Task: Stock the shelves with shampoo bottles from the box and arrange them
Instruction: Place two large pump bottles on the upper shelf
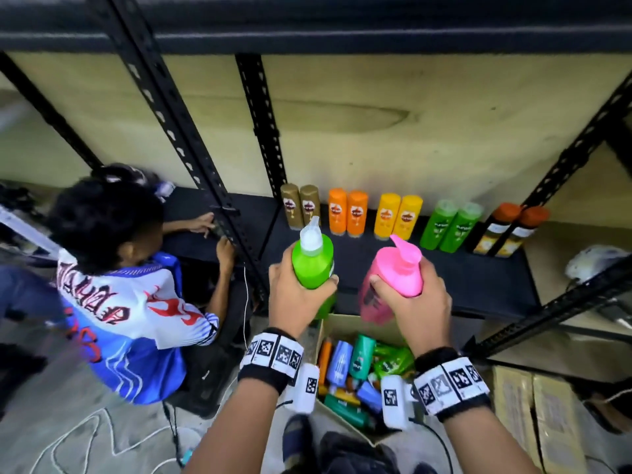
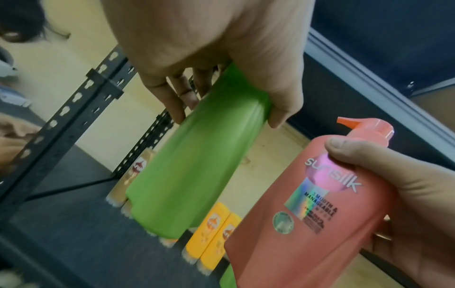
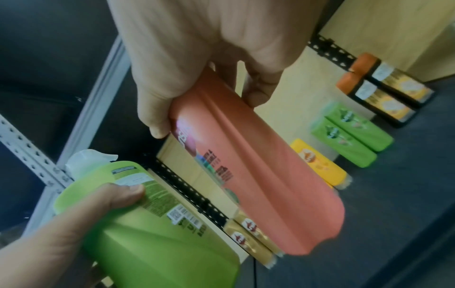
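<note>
My left hand grips a green pump bottle with a white pump, held above the front of the black shelf. My right hand grips a pink pump bottle beside it. The left wrist view shows the green bottle in my fingers and the pink bottle to its right. In the right wrist view the pink bottle hangs over the shelf, with the green bottle at lower left. Below my wrists sits an open cardboard box holding several bottles.
At the back of the shelf stand pairs of gold, orange, yellow, green and dark orange-capped bottles. A person in a blue and white shirt crouches at the left by a black upright. Closed cartons sit at lower right.
</note>
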